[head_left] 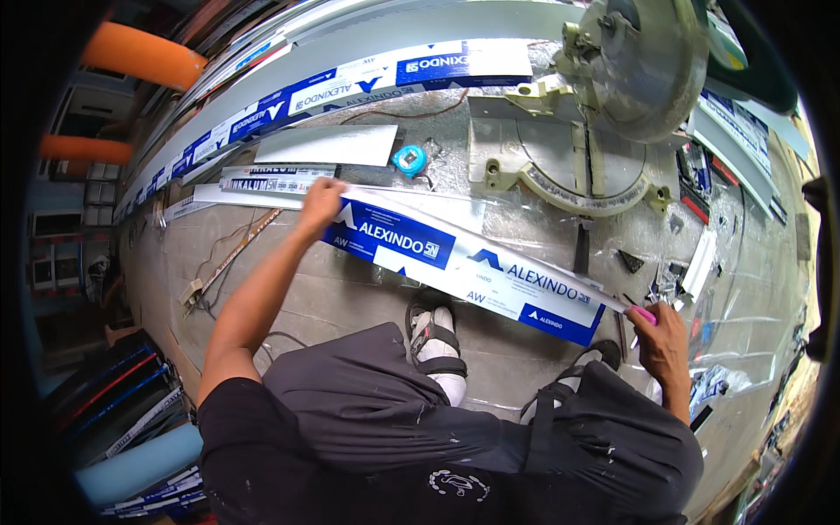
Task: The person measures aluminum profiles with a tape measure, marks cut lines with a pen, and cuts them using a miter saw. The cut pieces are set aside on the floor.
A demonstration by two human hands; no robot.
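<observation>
A long aluminium profile (pixel 394 242), covered in blue and white protective film, slants across in front of my knees. Its left end is in my left hand (pixel 322 203), whose fingers are closed round the upper edge. My right hand (pixel 663 339) is at the lower right end, fingers closed on a slim pink object (pixel 646 315) whose kind I cannot make out. Whether those fingers also grip the profile is not clear. Past the profile, a blue tape measure (pixel 409 160) lies on the floor, beside a pale flat strip (pixel 337 145).
A mitre saw (pixel 604 114) with a round blade guard stands at the far right. Long film-wrapped profiles (pixel 297 98) lie across the far side. Offcuts and scraps (pixel 678 273) litter the right. Orange rolls (pixel 144 57) jut in at left. A cable (pixel 206 293) runs along the floor.
</observation>
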